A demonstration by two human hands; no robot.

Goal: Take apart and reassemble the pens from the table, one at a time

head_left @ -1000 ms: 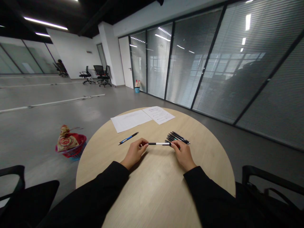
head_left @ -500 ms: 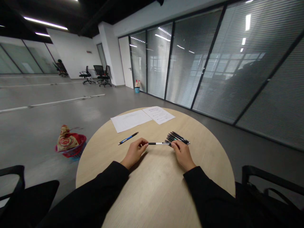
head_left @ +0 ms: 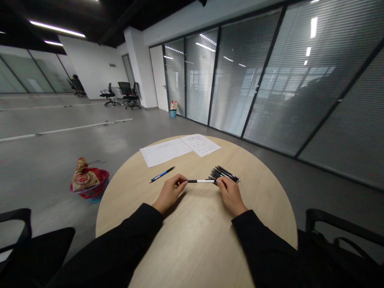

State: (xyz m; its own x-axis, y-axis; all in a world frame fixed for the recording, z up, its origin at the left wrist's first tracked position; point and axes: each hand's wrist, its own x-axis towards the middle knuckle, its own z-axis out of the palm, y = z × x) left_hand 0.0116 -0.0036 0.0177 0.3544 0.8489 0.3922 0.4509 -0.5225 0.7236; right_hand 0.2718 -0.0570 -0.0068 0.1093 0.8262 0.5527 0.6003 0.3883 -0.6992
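Stretched level between my two hands is a black-and-white pen [head_left: 201,181]. My left hand [head_left: 171,193] pinches its black end between thumb and fingers. At the other end, my right hand [head_left: 230,194] has its fingers closed on the tip, which they cover. Just behind my right hand lies a bunch of several dark pens [head_left: 225,173], side by side on the round wooden table [head_left: 198,240]. A blue and black pen [head_left: 162,175] lies alone, slanted, beyond my left hand.
Two printed paper sheets [head_left: 166,152] lie at the table's far side. On the floor to the left stands a basket [head_left: 103,186] with a red and tan bag. Black chairs flank the table, one armrest [head_left: 345,226] at right. Glass partitions run behind.
The pen between my hands has turned slightly about its length: the clip seen near my right fingers no longer shows. Both hands stay in nearly the same place.
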